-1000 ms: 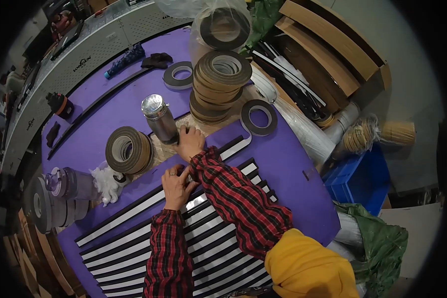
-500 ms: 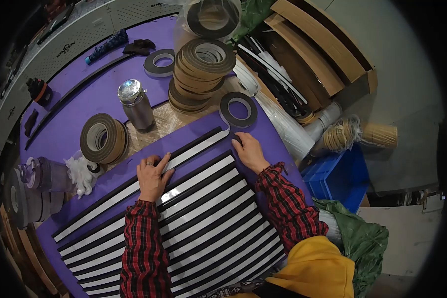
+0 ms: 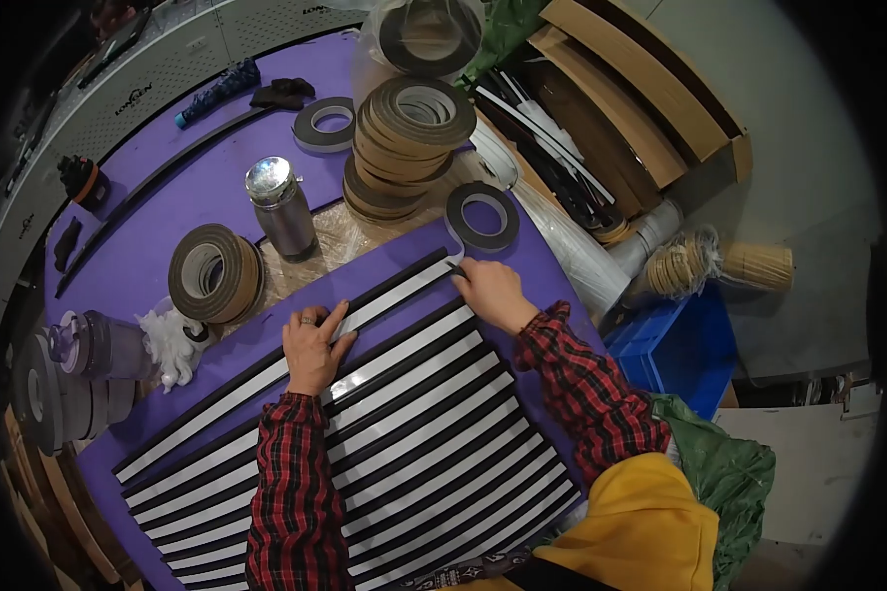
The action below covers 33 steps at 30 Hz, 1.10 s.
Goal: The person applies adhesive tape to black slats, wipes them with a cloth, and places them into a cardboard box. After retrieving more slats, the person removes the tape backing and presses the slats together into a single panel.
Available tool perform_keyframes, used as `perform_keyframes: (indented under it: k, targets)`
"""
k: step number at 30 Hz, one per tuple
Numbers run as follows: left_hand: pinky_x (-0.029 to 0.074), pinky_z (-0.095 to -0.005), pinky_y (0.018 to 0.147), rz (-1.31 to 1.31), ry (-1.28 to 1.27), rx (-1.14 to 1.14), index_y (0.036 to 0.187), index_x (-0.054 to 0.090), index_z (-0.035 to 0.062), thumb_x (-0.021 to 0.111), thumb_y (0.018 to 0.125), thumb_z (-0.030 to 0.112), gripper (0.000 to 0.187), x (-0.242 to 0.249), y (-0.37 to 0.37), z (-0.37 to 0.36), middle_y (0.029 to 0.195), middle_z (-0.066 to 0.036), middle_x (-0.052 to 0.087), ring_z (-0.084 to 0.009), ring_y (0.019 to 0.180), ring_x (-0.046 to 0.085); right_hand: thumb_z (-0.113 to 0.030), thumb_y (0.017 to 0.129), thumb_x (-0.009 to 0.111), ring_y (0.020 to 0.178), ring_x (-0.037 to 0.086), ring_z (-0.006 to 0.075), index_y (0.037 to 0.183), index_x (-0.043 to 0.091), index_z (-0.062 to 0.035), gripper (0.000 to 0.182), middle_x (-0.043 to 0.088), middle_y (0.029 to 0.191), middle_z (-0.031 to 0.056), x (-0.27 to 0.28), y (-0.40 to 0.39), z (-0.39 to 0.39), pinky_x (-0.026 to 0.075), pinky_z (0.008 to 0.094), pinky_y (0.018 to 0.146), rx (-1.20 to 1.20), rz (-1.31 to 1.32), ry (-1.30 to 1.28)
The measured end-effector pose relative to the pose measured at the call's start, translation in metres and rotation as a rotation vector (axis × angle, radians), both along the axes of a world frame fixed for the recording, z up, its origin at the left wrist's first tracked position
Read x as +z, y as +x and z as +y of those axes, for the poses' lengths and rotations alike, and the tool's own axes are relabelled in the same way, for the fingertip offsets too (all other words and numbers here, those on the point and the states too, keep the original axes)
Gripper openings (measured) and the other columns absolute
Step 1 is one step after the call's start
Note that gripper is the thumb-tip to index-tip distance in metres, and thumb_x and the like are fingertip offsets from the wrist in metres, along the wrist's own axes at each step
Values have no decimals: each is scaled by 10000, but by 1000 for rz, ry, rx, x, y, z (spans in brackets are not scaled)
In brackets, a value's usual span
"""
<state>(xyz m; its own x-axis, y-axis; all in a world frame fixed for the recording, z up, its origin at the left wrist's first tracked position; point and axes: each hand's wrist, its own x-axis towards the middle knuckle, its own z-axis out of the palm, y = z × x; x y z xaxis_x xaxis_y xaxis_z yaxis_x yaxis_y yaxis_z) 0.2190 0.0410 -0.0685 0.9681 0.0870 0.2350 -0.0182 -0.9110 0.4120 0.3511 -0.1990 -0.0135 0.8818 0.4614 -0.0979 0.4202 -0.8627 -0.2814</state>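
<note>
A long black strip with a white band of tape (image 3: 203,415) lies slantwise on the purple table. My left hand (image 3: 313,347) rests on it near the middle, fingers spread and thumb apart. At the strip's upper right end, my right hand (image 3: 498,295) is closed on a small dark pointed tool (image 3: 456,268) whose kind I cannot make out; its tip touches the tape there. From that end the white tape curls up to a dark tape roll (image 3: 483,217) lying flat. Several similar black-and-white strips (image 3: 414,433) lie side by side nearer to me, partly under my left sleeve.
Stacked tape rolls (image 3: 409,148), a metal flask (image 3: 281,212) and another roll pile (image 3: 212,274) stand beyond the strips. A purple-lidded plastic jug (image 3: 108,345) is at left. Right of the table are a blue crate (image 3: 675,355), plastic-wrapped rolls (image 3: 680,266) and open cardboard boxes (image 3: 641,79).
My right hand has shifted in to the strip's end, bringing the dark tool's tip against the tape. My left hand stays on the strip. The whole view has moved slightly.
</note>
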Motion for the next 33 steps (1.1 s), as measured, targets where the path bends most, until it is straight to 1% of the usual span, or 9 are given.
perform_keyframes:
  k: [6, 12, 15, 18, 21, 24, 27, 29, 33]
  targets:
    - [339, -354, 725, 25, 51, -16, 1130, 557, 216, 672, 686, 266, 461, 1, -1, -1, 898, -57, 526, -246, 833, 455, -243, 784, 564, 884, 525, 368, 1060, 464, 9, 387, 526, 978, 200, -39, -8, 146, 435, 420, 720, 68, -70, 458]
    - [343, -356, 729, 17, 23, -5, 1136, 551, 228, 668, 690, 278, 464, 3, 0, -2, 911, -57, 522, -243, 848, 454, -256, 735, 617, 943, 472, 368, 1128, 425, 57, 538, 490, 1038, 221, -71, 26, 61, 377, 409, 841, -34, -262, 547]
    - [345, -355, 731, 25, 23, 8, 1136, 551, 228, 667, 693, 278, 461, 4, 0, -4, 920, -51, 523, -238, 852, 456, -255, 726, 615, 970, 463, 345, 1100, 467, 35, 496, 516, 1006, 195, -60, 46, 16, 337, 417, 862, -192, -563, 301]
    - [346, -353, 731, 29, 35, 0, 1134, 552, 225, 666, 694, 275, 457, 6, -1, -4, 925, -41, 524, -235, 851, 457, -246, 718, 613, 943, 470, 323, 1045, 497, 22, 438, 534, 946, 153, -83, 68, 1, 309, 438, 880, -178, -443, 175]
    - [348, -352, 717, -2, 29, -15, 1127, 555, 226, 665, 690, 267, 453, 2, 2, -3, 919, -30, 530, -234, 833, 458, -252, 734, 602, 933, 488, 303, 979, 544, -5, 353, 540, 910, 176, -70, 70, -5, 328, 426, 862, -176, -635, 465]
    - [356, -359, 694, -35, 44, -13, 1110, 559, 232, 661, 687, 276, 437, 0, 0, -1, 920, -28, 536, -234, 830, 465, -164, 819, 556, 791, 555, 316, 1009, 505, 57, 296, 563, 898, 194, -1, 75, -42, 425, 388, 724, -490, -406, 984]
    - [369, -363, 695, -40, 32, -5, 1098, 559, 218, 624, 726, 313, 390, -1, -3, 1, 918, -51, 543, -245, 842, 467, -147, 775, 587, 896, 515, 355, 1085, 487, 42, 377, 530, 985, 217, -19, 83, -63, 402, 398, 795, -17, -514, 609]
    - [382, -372, 758, -17, -9, -31, 1120, 546, 184, 545, 798, 309, 345, 2, -12, -2, 959, -65, 555, -255, 895, 485, -139, 731, 615, 967, 469, 371, 1142, 450, 26, 473, 499, 1029, 214, -52, 72, -61, 368, 407, 855, 239, -211, 96]
    - [385, -401, 781, -123, -125, 141, 979, 589, 89, 534, 805, 226, 228, -3, -53, 34, 929, -121, 575, -272, 908, 510, -110, 711, 611, 1020, 438, 350, 1162, 434, 9, 499, 483, 1064, 184, -65, 49, -51, 341, 402, 885, 341, -180, 103]
